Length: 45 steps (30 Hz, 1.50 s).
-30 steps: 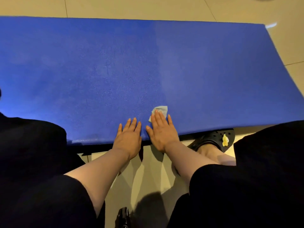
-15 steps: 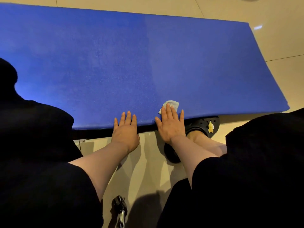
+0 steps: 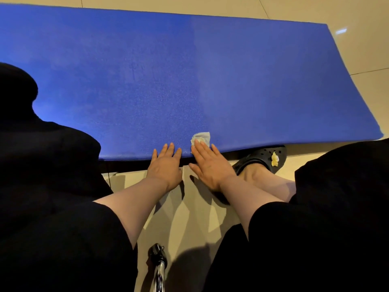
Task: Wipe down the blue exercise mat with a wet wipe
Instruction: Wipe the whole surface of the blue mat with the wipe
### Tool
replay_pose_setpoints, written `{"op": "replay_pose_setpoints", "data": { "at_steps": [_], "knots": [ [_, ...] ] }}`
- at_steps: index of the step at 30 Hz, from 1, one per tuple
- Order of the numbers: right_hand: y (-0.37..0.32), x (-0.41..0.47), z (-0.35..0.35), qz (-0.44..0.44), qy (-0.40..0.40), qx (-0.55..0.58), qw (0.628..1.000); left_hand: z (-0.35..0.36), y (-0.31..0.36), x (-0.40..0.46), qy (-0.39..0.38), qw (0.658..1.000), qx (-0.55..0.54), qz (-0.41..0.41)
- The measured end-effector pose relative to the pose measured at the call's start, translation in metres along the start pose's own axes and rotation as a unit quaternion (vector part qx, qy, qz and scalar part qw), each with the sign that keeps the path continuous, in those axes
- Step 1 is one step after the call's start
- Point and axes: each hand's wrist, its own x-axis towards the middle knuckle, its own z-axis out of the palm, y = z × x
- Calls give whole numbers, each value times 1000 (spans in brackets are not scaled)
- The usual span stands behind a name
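On the near edge of the blue exercise mat (image 3: pixel 189 81), which lies on the tiled floor (image 3: pixel 357 49), the right hand (image 3: pixel 210 163) presses a wet wipe (image 3: pixel 202 138) under flat fingers, while the left hand (image 3: pixel 166 165) rests flat and empty just beside it.

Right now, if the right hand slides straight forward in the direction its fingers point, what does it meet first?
The right hand presses flat on the wet wipe, which already sticks out past its fingertips. Beyond the wipe lies only bare blue mat up to the far edge, then floor tiles. The way looks free.
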Motion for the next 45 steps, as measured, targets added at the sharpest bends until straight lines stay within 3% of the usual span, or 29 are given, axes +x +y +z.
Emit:
{"op": "replay_pose_setpoints", "data": {
  "at_steps": [6,9,13,17,21,24,29,31,34,37,39,43,45],
  "knots": [
    [36,-15,4,112,0,-35,993,2,9,6,18,999,10,33],
    [16,-10,7,148,11,14,989,5,17,12,26,999,-6,41],
    [-3,-6,9,55,12,38,998,7,21,21,24,999,-22,41],
    [37,-15,3,15,-1,-44,999,12,22,22,30,998,-36,44],
    [60,-20,-2,148,1,-13,989,13,20,21,44,997,-40,49],
    [41,-6,-2,196,22,37,980,15,20,23,48,997,-41,44],
    [8,2,3,78,9,116,990,16,24,26,36,998,-43,37],
    [19,5,-2,59,0,93,994,13,23,29,29,998,-47,36],
    [40,10,-6,70,-11,17,997,14,22,29,28,998,-49,38],
    [51,19,-2,162,23,19,986,16,21,27,41,997,-49,45],
    [39,24,5,179,36,22,983,17,17,27,44,996,-52,49],
    [8,24,3,82,35,115,989,18,12,29,44,996,-49,55],
    [18,25,0,48,20,85,995,16,10,32,43,997,-42,48]
  ]
}}
